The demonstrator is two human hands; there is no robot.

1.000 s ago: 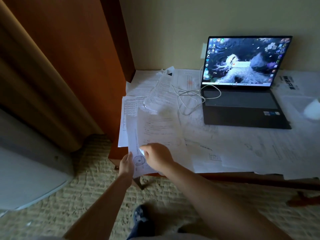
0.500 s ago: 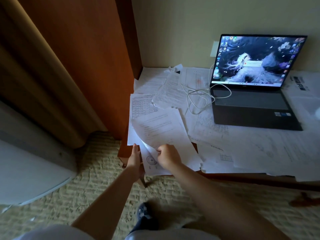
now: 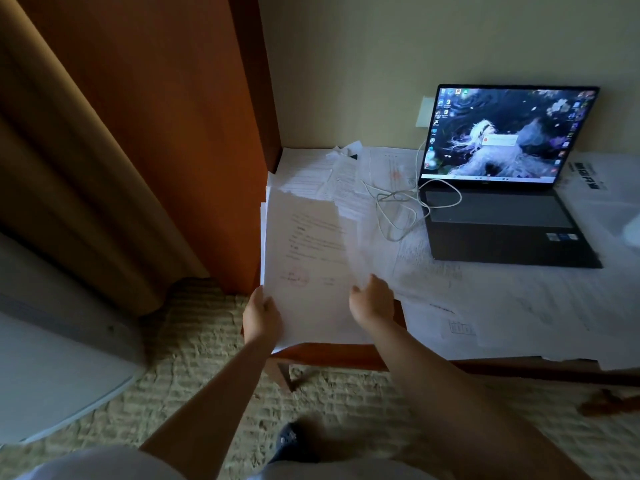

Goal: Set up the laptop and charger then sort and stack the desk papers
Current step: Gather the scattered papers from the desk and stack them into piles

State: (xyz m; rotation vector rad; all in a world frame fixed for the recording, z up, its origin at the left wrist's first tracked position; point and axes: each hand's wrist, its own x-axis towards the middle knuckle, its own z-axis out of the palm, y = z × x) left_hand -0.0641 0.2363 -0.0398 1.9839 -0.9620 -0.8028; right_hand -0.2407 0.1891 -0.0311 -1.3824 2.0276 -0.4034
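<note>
An open laptop [image 3: 502,209] with a lit screen stands at the back of the desk, and a white charger cable [image 3: 398,202] loops from its left side. Loose white papers [image 3: 502,306] cover the desk. At the desk's front left corner my left hand [image 3: 261,315] grips the lower left edge of a printed sheet [image 3: 308,258] with a red stamp. My right hand [image 3: 372,301] sits at that sheet's lower right, pinching the edge of a blurred sheet [image 3: 374,251] lifted to the right of it.
A tall wooden cabinet side [image 3: 180,133] rises directly left of the desk, with a curtain [image 3: 69,168] beyond it. The desk's wooden front edge [image 3: 346,355] shows below the papers. A white wall socket [image 3: 424,112] sits behind the laptop. Carpet and my shoe [image 3: 294,441] lie below.
The sheet in my left hand has been straightened and laid flat at the desk's left corner. My right hand has shifted right and lifts another sheet, which blurs with motion.
</note>
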